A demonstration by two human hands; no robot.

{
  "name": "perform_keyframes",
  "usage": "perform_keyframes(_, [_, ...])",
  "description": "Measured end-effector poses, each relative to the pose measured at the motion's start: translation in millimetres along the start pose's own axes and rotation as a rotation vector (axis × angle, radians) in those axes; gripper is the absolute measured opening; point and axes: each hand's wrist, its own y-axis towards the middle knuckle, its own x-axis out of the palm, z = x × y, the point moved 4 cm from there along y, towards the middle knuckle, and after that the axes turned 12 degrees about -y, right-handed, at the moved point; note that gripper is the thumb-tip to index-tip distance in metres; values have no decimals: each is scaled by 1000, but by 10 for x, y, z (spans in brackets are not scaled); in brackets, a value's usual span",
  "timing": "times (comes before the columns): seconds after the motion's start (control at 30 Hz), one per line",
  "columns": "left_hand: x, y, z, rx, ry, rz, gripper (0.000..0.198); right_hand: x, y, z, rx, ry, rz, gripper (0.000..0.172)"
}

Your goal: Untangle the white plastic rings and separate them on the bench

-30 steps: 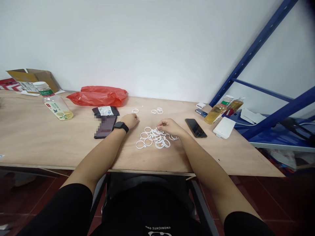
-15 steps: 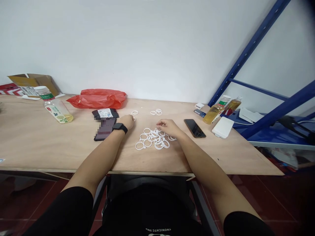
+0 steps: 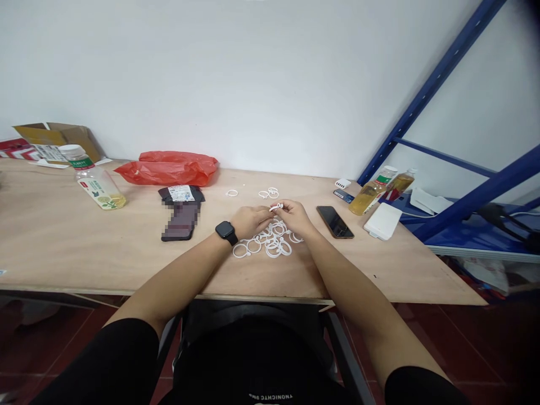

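Ring [image 3: 277, 206] in right hand [image 3: 293, 216], pinching it beside left hand [image 3: 250, 221] (grip unclear), facing most white rings [image 3: 273, 241] still piled, few apart.

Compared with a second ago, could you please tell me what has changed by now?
The left hand has moved right and slightly nearer the person, meeting the right hand at the far side of the pile of white rings. A white ring now shows in the right hand; whether the left also grips it is unclear. The red plastic bag and smartphone stayed put.
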Motion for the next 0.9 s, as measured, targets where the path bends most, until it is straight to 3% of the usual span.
perform_keyframes(0.13, [-64,-37,-17,-109,-115,147,22,-17,-42,-75,-43,-133,9,27])
perform_keyframes(0.27, [-38,-48,-136,-226,-281,214,22,24,-80,-148,-112,-243,-42,33])
perform_keyframes(0.5, [-57,-63,-241,-366,-612,354,35,9,-58,-70,23,94,7,34])
perform_keyframes(0.67, [-65,-47,-204,-376,-739,332,37,-8,-76,-130,8,101,-17,30])
perform_keyframes(0.9, [-138,-27,-148,-275,-594,352,34,-31,-92,-200,-84,-74,32,21])
